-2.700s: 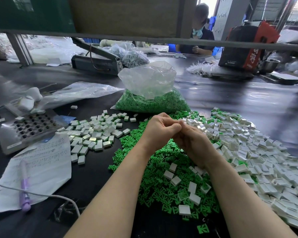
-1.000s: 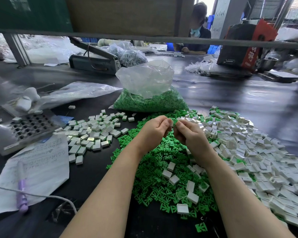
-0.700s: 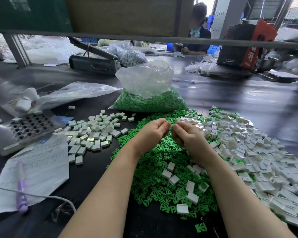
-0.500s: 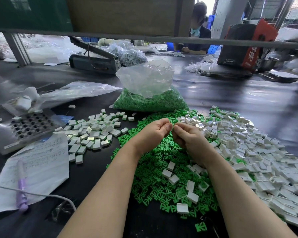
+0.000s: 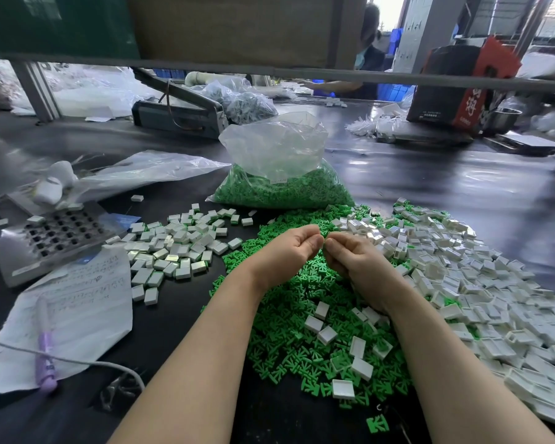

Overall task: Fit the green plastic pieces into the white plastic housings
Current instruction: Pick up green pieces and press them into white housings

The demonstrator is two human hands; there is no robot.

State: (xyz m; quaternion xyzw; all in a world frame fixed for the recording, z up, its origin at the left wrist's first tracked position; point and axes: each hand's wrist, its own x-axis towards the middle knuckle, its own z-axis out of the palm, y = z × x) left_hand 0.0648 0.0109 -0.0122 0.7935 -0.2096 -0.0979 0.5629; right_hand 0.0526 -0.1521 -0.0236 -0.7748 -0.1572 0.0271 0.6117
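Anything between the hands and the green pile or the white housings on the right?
Nothing visible. Both hands, left and right, hover directly over the green pile, fingertips together. The white housings lie right beside the right hand, with no obstacle between. What the fingers pinch is hidden.

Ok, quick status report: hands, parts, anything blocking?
Left hand and right hand curled, fingertips meeting over the green pieces; anything pinched is hidden. White housings piled right. Nothing blocking.
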